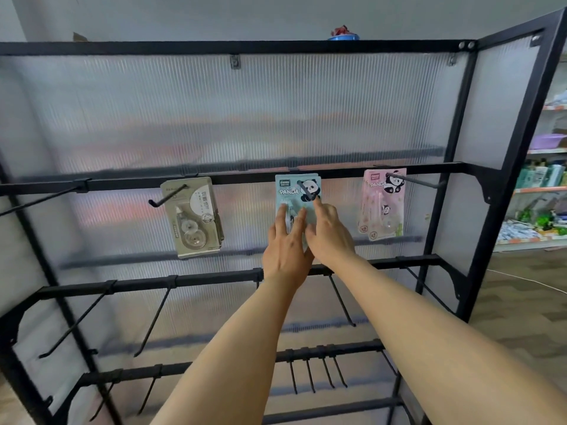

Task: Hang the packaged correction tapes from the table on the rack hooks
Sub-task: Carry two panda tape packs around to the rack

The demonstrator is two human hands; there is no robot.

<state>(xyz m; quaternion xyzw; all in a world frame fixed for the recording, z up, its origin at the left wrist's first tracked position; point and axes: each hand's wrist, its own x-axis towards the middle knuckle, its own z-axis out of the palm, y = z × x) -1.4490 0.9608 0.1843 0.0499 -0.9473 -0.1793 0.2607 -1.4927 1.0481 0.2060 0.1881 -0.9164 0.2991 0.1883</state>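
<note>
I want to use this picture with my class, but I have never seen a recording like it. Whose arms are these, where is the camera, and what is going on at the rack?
The single camera sits on a person's head, looking forward and down, so the two bare arms are the wearer's own. They face a black metal rack with hooks. Three packs hang on its upper bar: a grey-beige correction tape pack, a light blue panda pack and a pink panda pack. The left hand lies with straight fingers on the blue pack; the right hand points a finger near its hook. No table is visible.

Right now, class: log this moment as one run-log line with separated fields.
step: hanging | item: blue panda correction tape pack on middle black hook | left hand: fingers on pack | right hand: forefinger at hook | already hung: beige pack, pink panda pack
</note>
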